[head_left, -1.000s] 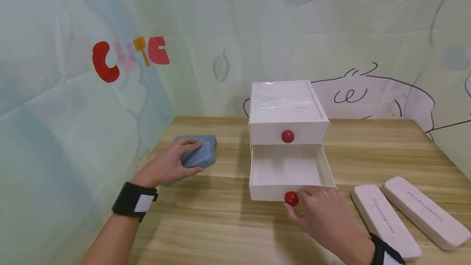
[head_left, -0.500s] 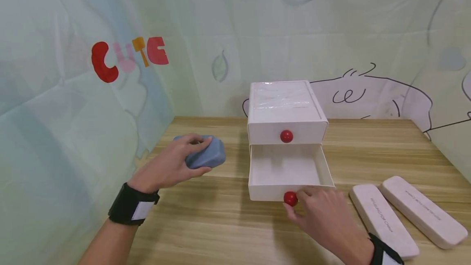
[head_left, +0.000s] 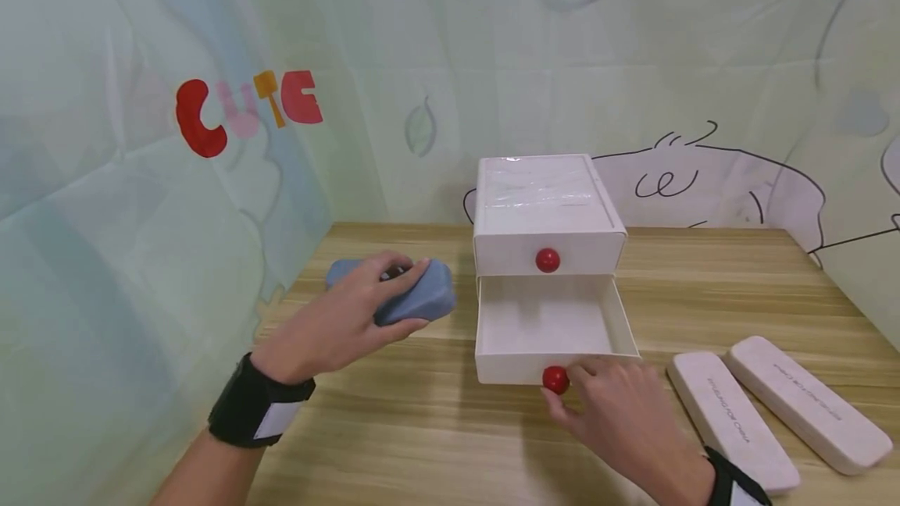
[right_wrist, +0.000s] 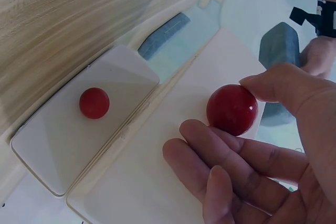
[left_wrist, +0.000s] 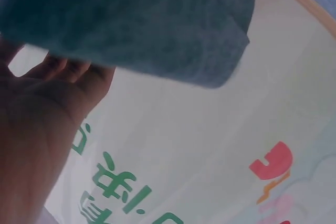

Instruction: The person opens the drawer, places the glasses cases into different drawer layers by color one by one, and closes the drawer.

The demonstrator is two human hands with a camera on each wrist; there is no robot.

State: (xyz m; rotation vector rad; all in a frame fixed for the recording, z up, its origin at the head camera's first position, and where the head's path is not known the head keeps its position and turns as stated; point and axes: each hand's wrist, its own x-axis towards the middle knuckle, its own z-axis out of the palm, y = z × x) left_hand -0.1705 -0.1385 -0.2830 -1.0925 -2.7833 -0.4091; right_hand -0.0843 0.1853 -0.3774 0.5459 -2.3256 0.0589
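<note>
My left hand (head_left: 344, 318) grips a blue oblong case (head_left: 422, 295) with rounded edges, held left of the white drawer box (head_left: 548, 194). The left wrist view shows the case's underside (left_wrist: 157, 30) above the palm and fingers. The box's lower drawer (head_left: 534, 326) is pulled out, with a bare white inside; its upper drawer (head_left: 506, 256) is closed. At the lower drawer's front, my right hand (head_left: 626, 420) pinches the round red knob (head_left: 555, 379). In the right wrist view, the thumb and fingers lie on either side of this knob (right_wrist: 232, 109).
Two pale oblong cases with printed lettering, the nearer one (head_left: 734, 424) and the farther one (head_left: 812, 404), lie side by side on the wooden table (head_left: 408, 443) at right. Printed cloth (head_left: 394, 37) hangs behind and at both sides.
My left hand has moved the blue case rightward, toward the drawer box, and turned it somewhat. The right hand stays at the lower knob, and the drawer has not moved.
</note>
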